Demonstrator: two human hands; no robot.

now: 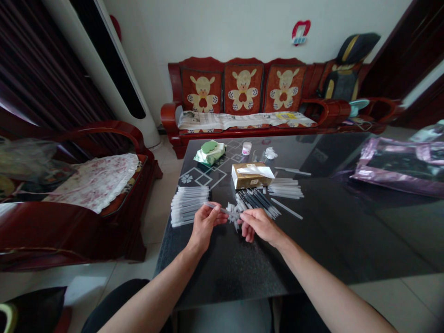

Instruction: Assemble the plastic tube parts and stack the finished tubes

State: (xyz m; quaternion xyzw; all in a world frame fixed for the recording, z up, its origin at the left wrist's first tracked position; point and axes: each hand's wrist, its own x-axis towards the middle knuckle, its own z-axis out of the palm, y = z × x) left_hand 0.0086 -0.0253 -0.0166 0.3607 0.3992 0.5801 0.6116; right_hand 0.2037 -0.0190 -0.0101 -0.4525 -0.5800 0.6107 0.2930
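A slim translucent pen barrel (212,206) sits pinched in the fingers of the left hand (205,223), just above the near part of the black table (333,240) and just left of a small loose heap of clear caps (233,214). The right hand (258,225) is closed at the fingertips on something small at that heap's right edge; what it is cannot be made out.

The likeliest slip is the barrel rolling out of so light a pinch, since it is thin and smooth; on the glossy top it could run toward the near edge. The right hand's knuckles also rest close to the heap, so a careless sweep could scatter the caps.

Just behind the heap lies a fan of dark pens (257,200), and left of it a neat stack of clear barrels (188,206), near enough for the left wrist to nudge. Further behind the heap stand a tissue box (252,175), another bundle of white tubes (285,188) and a single loose tube (286,208). Far behind are a green-topped packet (210,152) and a small pink jar (246,148). Nothing lies between the hands and the heap.
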